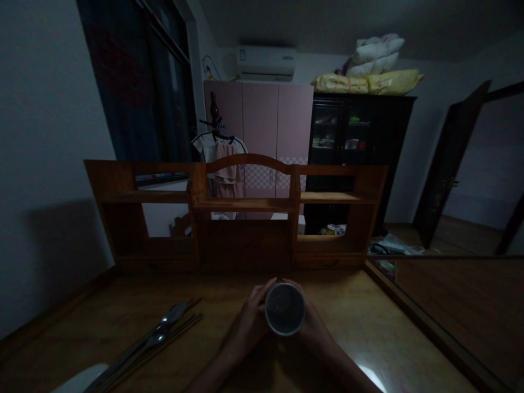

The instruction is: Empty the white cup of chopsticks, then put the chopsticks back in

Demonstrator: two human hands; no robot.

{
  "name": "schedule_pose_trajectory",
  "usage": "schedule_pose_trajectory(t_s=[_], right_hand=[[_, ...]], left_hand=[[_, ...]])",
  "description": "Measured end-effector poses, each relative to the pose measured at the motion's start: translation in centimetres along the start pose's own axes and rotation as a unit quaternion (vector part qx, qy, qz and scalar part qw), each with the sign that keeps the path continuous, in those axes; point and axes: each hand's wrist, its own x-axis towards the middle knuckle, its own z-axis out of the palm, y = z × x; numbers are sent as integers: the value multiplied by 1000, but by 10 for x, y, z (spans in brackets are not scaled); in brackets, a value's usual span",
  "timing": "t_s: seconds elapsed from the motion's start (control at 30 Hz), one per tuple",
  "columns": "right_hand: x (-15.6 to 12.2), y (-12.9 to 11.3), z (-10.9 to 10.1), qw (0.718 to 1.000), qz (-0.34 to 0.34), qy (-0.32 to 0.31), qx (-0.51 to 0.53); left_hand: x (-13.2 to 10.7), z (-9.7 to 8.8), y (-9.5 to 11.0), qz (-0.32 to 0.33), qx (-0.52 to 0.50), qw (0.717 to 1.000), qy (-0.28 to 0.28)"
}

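Between my two hands is a round grey cup point(285, 309), its open mouth facing up toward me. My left hand point(252, 316) wraps its left side, with fingers reaching round the far rim. On the opposite side my right hand point(314, 322) is closed against the cup, most of its fingers hidden behind it. The inside looks dark, and I cannot make out any contents. To the left on the wooden desk point(196, 360) lie metal spoons point(158, 337) and several thin chopsticks point(180, 332), side by side at a slant.
A wooden shelf unit point(245, 205) stands along the desk's far edge. Part of a white rounded object point(82, 379) shows at the lower left. The desk's raised right edge point(413, 316) runs toward me. Behind are a pink wardrobe point(260, 120) and a dark cabinet point(393, 142).
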Motion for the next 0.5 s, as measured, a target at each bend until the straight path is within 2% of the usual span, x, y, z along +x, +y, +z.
schedule_pose_trajectory(t_s=[0.27,0.5], right_hand=[[-1,-2,1,1000,-5,-16,26],[-1,-1,2,1000,-11,-18,15]], left_hand=[[1,3,-1,5,-48,999,6],[2,1,-1,9,-42,999,2]])
